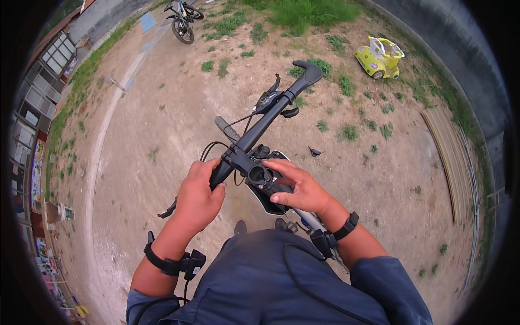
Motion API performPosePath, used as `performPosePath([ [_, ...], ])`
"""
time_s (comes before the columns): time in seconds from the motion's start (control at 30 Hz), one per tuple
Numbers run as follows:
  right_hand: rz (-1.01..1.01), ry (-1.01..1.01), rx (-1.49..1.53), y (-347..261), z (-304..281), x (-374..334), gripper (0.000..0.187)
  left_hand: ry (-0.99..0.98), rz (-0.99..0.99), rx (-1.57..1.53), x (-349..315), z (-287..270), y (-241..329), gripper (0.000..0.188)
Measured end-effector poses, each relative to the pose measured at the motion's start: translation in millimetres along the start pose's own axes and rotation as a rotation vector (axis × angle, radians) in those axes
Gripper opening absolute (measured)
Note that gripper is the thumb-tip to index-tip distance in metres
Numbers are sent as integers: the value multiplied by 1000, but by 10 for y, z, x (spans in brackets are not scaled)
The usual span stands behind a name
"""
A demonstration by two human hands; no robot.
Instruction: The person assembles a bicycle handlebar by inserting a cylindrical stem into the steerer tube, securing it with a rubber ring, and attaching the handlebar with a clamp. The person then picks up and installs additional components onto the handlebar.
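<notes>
A black bicycle handlebar (pixel 262 127) runs slantwise in front of me, its winged grip (pixel 306 77) at the far right end. A brake lever and shifter (pixel 269 101) sit near that grip. My left hand (pixel 199 197) is closed round the bar's near-left part, just beside the stem. The stem (pixel 260 174) shows a round hollow clamp facing up. My right hand (pixel 301 188) curls about the stem's right side, index finger on the far side and thumb on the near side; its other fingers are partly hidden. Below, the silver frame tube (pixel 312 221) slopes towards me.
A small dark object (pixel 314 151) lies on the dirt to the right. Farther off are a yellow-green toy car (pixel 379 58) and another bicycle (pixel 183 23). Long ridged panels (pixel 447 162) lie along the right wall. A white bucket (pixel 65 212) stands at the left.
</notes>
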State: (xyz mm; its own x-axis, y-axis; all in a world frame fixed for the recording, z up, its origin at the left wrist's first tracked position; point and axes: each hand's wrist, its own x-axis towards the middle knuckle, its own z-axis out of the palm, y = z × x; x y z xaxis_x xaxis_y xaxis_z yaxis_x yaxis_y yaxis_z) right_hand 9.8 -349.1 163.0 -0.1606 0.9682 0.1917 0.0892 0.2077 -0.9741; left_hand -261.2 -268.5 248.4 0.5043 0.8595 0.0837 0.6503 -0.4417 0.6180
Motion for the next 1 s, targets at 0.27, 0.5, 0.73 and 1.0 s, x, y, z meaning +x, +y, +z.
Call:
performPosePath([
  [0.27,-19,-4,21,-4,-32,4,72,30,64,121,-2,115,169,53],
  [0.5,-40,14,72,11,-3,31,65,105,189,218,11,101,189,55],
  [0.73,25,20,134,28,0,26,59,142,253,251,82,91,192,59],
  [1.0,-18,-2,115,30,16,62,57,148,313,305,113,50,150,61],
])
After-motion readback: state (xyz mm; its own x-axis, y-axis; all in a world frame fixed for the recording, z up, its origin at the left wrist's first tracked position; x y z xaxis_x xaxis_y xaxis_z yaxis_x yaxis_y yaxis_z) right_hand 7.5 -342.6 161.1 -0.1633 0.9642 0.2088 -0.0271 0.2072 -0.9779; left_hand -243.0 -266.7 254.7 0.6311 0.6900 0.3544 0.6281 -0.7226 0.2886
